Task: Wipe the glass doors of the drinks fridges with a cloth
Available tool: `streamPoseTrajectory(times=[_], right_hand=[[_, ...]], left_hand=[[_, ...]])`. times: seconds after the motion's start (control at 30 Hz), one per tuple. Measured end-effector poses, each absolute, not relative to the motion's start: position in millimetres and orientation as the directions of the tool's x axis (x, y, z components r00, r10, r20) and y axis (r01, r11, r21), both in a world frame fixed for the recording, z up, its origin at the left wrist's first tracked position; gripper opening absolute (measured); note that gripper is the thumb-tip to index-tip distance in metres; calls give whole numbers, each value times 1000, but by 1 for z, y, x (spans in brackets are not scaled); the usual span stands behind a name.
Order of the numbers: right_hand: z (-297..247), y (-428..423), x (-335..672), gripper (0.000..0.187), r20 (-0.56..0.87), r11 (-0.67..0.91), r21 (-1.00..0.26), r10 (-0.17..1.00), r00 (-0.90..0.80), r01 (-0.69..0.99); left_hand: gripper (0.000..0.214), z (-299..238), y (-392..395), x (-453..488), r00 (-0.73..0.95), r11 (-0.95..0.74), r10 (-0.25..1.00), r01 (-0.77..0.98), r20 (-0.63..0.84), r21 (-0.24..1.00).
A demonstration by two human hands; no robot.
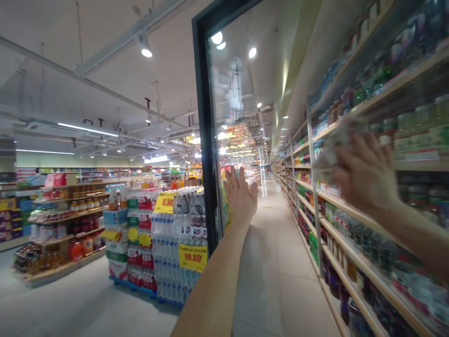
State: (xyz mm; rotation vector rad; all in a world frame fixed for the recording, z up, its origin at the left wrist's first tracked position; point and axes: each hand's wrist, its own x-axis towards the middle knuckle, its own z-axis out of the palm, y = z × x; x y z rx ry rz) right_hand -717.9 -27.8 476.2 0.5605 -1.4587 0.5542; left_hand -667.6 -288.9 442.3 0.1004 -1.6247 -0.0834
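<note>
A dark-framed glass door stands in front of me. My left hand lies against the glass near the frame, palm flat and fingers spread, holding nothing. On the right, my right hand is blurred by motion. Under its fingers a pale, crumpled cloth is pressed against what looks like the same glass. Shelves of bottles show through the pane behind this hand.
Long shelves of bottled drinks run along the right beside a tiled aisle. To the left, stacked water packs with yellow price signs sit on a blue pallet. Farther left is a stepped display shelf.
</note>
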Motion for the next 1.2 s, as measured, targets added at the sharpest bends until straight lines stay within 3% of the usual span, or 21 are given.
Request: streamPoseTrajectory(times=[0.07,0.17,0.23,0.33,0.4,0.47,0.57,0.6,0.63,0.67,0.73,0.8,0.83,0.87,0.93,0.97,1.0,1.03,1.07,1.17,1.2], right_hand=[[456,-64,-709,45,952,716,297,-273,139,-632],[442,-62,-719,30,944,748,326,-294,152,-578],[445,-19,-736,26,987,827,158,-119,106,-539],[455,53,-752,39,964,849,-200,260,57,-490],[454,69,-752,48,916,823,-322,395,64,-468],[444,55,-747,51,959,867,-210,273,78,-452],[427,25,-742,51,974,866,228,-210,90,-445],[426,24,-743,52,954,848,297,-286,93,-438],[427,29,-744,53,958,859,284,-269,96,-427],[431,37,-747,54,982,890,191,-167,93,-413],[442,53,-753,55,985,913,-114,155,75,-393],[447,47,-754,56,952,882,-258,302,52,-395],[446,34,-751,55,967,889,-211,251,47,-407],[441,17,-746,56,992,901,-84,117,51,-425],[429,-20,-736,57,955,837,293,-280,100,-462],[425,-32,-732,57,898,771,431,-419,135,-469],[424,-37,-731,56,862,733,495,-480,162,-466],[426,-35,-731,55,870,743,487,-461,176,-459],[432,-26,-734,54,916,797,401,-363,172,-451],[456,5,-745,52,989,899,-56,110,99,-434],[459,9,-746,52,980,893,-127,180,84,-431]], left_hand=[[53,435,-290,-670,-60,990,-142,-7,988,141],[53,417,-288,-673,-67,985,-174,-4,982,174],[56,403,-284,-674,-87,986,-168,-8,982,168],[58,390,-279,-673,-93,988,-154,-12,984,154],[59,387,-276,-673,-79,987,-159,0,984,159],[60,389,-275,-671,-70,986,-165,17,984,166],[60,392,-274,-670,-65,986,-162,25,985,164],[60,392,-275,-669,-63,987,-161,20,985,162],[60,392,-275,-669,-61,987,-158,13,986,159],[60,392,-275,-670,-59,988,-155,6,986,156],[60,391,-275,-671,-59,988,-154,-6,986,154],[60,390,-275,-672,-60,988,-153,-10,986,152],[59,390,-276,-673,-57,988,-153,-12,987,153],[59,390,-277,-673,-54,988,-154,-14,987,154],[59,389,-279,-674,-52,988,-152,-19,987,151],[58,389,-279,-674,-52,989,-150,-21,987,149],[58,388,-280,-674,-53,989,-148,-23,988,147],[58,388,-280,-675,-55,989,-145,-25,988,144],[58,388,-280,-675,-53,990,-142,-27,988,141],[57,388,-279,-674,-50,989,-144,-27,988,143],[57,388,-279,-674,-49,989,-146,-25,988,145]])
